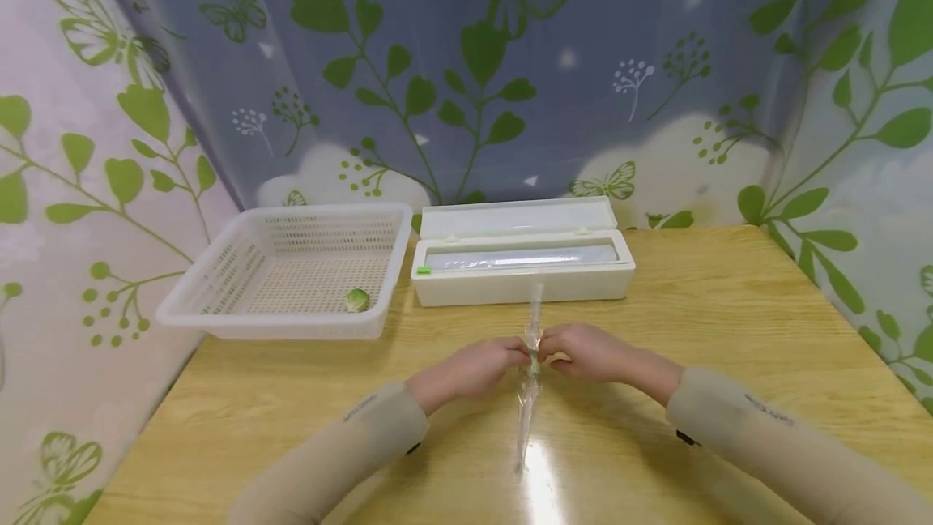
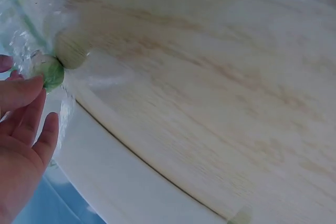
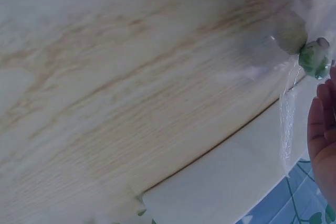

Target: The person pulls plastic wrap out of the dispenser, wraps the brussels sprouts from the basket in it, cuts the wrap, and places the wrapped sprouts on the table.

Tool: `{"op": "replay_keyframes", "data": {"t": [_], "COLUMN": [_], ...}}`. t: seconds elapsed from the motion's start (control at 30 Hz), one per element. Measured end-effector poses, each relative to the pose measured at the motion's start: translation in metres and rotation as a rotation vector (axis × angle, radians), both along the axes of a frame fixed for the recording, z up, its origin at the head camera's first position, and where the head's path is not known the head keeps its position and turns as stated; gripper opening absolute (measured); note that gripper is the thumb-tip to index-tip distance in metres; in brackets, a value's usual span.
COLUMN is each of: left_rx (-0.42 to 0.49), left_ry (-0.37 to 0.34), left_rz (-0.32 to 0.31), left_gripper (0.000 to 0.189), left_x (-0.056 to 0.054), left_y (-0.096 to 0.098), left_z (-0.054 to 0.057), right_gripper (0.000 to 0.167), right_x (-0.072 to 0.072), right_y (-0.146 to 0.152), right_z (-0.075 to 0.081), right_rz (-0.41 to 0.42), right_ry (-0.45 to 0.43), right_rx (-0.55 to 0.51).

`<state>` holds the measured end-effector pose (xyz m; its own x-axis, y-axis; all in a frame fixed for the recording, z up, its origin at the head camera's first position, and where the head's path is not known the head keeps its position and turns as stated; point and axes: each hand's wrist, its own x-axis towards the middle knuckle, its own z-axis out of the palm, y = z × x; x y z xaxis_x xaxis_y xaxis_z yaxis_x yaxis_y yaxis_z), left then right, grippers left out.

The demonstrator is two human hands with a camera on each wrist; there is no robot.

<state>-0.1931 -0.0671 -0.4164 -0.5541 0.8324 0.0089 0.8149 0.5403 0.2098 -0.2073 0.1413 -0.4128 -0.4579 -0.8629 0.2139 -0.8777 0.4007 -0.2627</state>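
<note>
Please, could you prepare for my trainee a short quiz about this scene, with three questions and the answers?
1. Does the lid of the white box stand open or shut?
2. How many things lie in the white basket? A) one B) three C) five
3. Fill the gap: the fingers of the left hand and right hand meet at a small round vegetable and clear plastic ____.

Key: 1. Open. 2. A, a single green vegetable. 3. film.
</note>
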Motion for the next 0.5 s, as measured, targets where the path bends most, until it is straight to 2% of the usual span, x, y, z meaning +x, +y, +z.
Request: {"op": "replay_keyframes", "data": {"t": [0.13, 0.3, 0.5], "left_rx": [-0.004, -0.001, 0.086], "left_ry": [-0.009, -0.030, -0.066], "left_rz": [0.041, 0.099, 0.156], "left_gripper": [0.034, 0.027, 0.021], "left_x": [-0.006, -0.012, -0.019], "left_y": [0.004, 0.009, 0.013], "left_z": [0.000, -0.002, -0.006], "right_gripper": [0.018, 0.020, 0.016], "right_x": [-0.004, -0.008, -0.011], "right_y": [0.001, 0.000, -0.004], "right_z": [-0.005, -0.010, -0.011], "right_rz": [-0.049, -0.089, -0.111], "right_ry": [-0.060, -0.111, -0.144], "right_rx": [0.021, -0.015, -0.079]}}
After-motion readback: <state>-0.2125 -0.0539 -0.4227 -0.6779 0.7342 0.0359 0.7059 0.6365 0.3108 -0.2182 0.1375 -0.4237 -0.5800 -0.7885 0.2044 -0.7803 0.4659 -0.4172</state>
